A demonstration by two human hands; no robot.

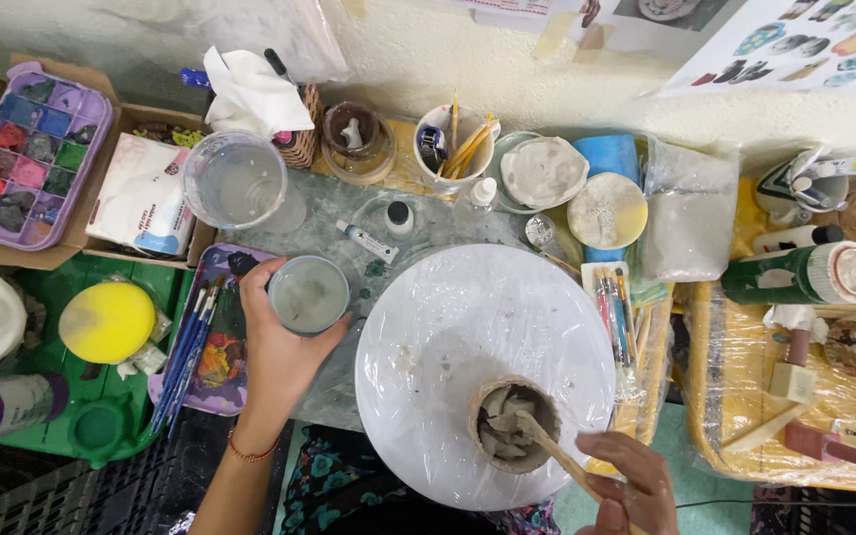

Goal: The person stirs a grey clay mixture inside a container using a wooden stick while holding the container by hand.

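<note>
My left hand (277,349) grips a small round cup of cloudy grey water (308,294), held just left of a white round turntable wrapped in clear plastic (468,327). Near the turntable's front edge stands a small brown clay pot (512,423) with grey-white material inside. My right hand (629,483) holds a wooden stick (559,454) whose tip dips into that pot.
A purple palette with blue-handled brushes (212,337), a yellow sponge (107,321) and a purple paint tray (34,149) lie left. A clear water beaker (238,179), brush cup (456,149) and bowls line the back. Brushes (614,302), cans and mugs crowd the right.
</note>
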